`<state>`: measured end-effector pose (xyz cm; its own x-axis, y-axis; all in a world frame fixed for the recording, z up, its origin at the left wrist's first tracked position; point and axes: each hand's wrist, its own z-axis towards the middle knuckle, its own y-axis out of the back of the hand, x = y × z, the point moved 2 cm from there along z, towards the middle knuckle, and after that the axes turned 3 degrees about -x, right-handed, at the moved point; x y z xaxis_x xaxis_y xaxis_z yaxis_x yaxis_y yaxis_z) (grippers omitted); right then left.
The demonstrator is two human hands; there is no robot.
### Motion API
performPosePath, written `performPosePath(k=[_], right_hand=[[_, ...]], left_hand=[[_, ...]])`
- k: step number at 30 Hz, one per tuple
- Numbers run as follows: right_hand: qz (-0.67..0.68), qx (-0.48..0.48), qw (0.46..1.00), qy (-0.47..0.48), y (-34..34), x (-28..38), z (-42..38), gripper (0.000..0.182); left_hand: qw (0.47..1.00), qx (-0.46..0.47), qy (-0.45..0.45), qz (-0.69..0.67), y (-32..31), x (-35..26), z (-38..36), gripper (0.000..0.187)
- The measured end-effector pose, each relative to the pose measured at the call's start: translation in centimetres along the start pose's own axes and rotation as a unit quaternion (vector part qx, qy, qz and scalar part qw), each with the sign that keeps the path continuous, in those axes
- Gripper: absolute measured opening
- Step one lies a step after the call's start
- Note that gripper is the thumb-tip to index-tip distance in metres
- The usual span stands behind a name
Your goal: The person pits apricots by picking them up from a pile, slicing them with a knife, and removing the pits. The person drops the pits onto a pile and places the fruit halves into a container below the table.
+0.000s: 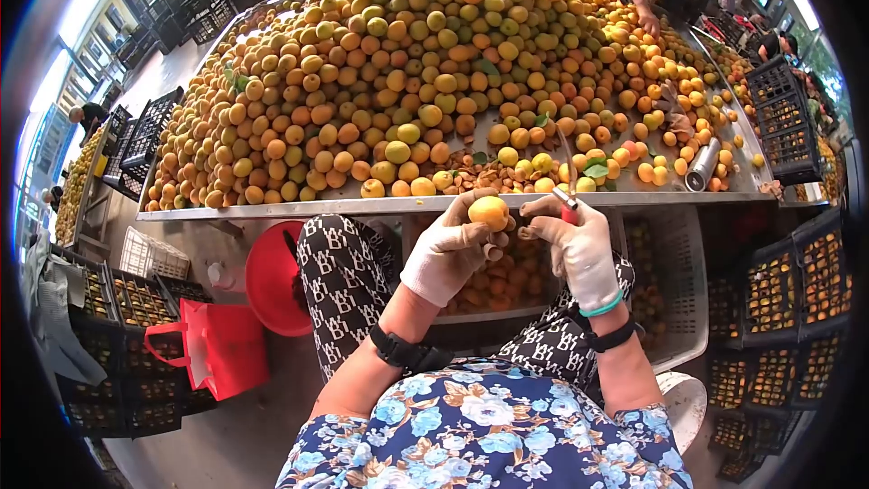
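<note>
My left hand (450, 252), in a white glove stained brown, is closed around a whole yellow-orange apricot (489, 213) near the table's front edge. Just to its right, my right hand (582, 254) wears a similar glove and grips a knife by its red handle (569, 215). The slim, curved blade points up and away, over the table. A large heap of apricots (362, 81) covers the metal table (362, 208) ahead. Below my hands, between my knees, a container holds orange fruit (502, 282), partly hidden by the gloves.
A metal cylinder (701, 166) lies at the table's front right. White crate (692, 281) stands right of my knees; red basin (276, 279) and red bag (217, 349) are at left. Stacked black crates (778, 290) flank me. Another person's hand (647, 20) reaches into the heap.
</note>
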<state>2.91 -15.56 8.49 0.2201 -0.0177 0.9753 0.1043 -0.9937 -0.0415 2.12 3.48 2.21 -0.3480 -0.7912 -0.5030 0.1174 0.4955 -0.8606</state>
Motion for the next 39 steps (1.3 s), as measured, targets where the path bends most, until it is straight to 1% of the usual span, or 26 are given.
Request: performPosePath(k=[1, 6, 8, 9, 12, 13, 14, 18, 20, 24, 27, 30, 33, 39], right_hand=[[0.010, -0.005, 1.000, 0.006, -0.5, -0.1, 0.1, 0.015], [-0.040, -0.008, 0.999, 0.031, -1.6, 0.2, 0.5, 0.015], [-0.059, -0.007, 0.998, 0.031, -1.8, 0.4, 0.5, 0.016], [-0.098, 0.020, 0.994, 0.033, -1.4, 0.2, 0.6, 0.021], [-0.068, 0.047, 0.995, 0.058, -1.1, -1.0, -0.4, 0.028], [-0.063, 0.071, 0.995, 0.041, -1.1, -1.0, -0.8, 0.034], [-0.035, 0.065, 0.997, 0.032, -1.2, -1.5, -1.4, 0.034], [-0.026, 0.105, 0.994, -0.017, -0.9, -2.8, -2.8, 0.039], [0.001, 0.122, 0.992, -0.041, -0.9, -3.1, -3.2, 0.041], [0.002, 0.145, 0.989, -0.018, -1.0, -2.9, -3.3, 0.045], [-0.002, 0.145, 0.989, -0.016, -1.3, -2.8, -3.4, 0.046], [0.009, 0.140, 0.989, -0.046, -1.2, -2.7, -3.6, 0.045], [0.015, 0.135, 0.989, -0.053, -1.4, -3.0, -3.7, 0.047], [0.027, 0.138, 0.989, -0.036, -1.9, -3.7, -3.4, 0.048]], left_hand=[[1.000, -0.001, 0.003, 0.009, -0.3, 0.0, 0.0, 0.061], [0.998, -0.021, 0.001, 0.051, -0.7, -0.5, -0.1, 0.064], [0.999, -0.032, -0.006, 0.041, -0.6, -0.8, -0.2, 0.065], [0.999, -0.038, -0.010, 0.036, -0.4, -1.0, -0.3, 0.066], [0.997, -0.034, -0.039, 0.054, 1.3, -1.2, -0.2, 0.066], [0.997, -0.030, -0.046, 0.055, 1.6, -1.4, -0.1, 0.067], [0.997, -0.026, -0.050, 0.056, 1.8, -1.5, -0.1, 0.067], [0.997, -0.008, -0.062, 0.042, 1.0, -1.8, -0.1, 0.073], [0.998, -0.004, -0.048, 0.047, 0.4, -2.1, -0.5, 0.072], [0.997, 0.023, -0.037, 0.067, 0.4, -2.1, -0.6, 0.070], [0.994, 0.018, -0.041, 0.100, -0.3, -2.3, -1.0, 0.069], [0.997, 0.019, -0.050, 0.062, -0.2, -1.6, -0.4, 0.073], [0.996, 0.025, -0.042, 0.075, -0.6, -1.8, -0.5, 0.071], [0.993, 0.024, -0.019, 0.114, -1.0, -1.8, -0.5, 0.064]])
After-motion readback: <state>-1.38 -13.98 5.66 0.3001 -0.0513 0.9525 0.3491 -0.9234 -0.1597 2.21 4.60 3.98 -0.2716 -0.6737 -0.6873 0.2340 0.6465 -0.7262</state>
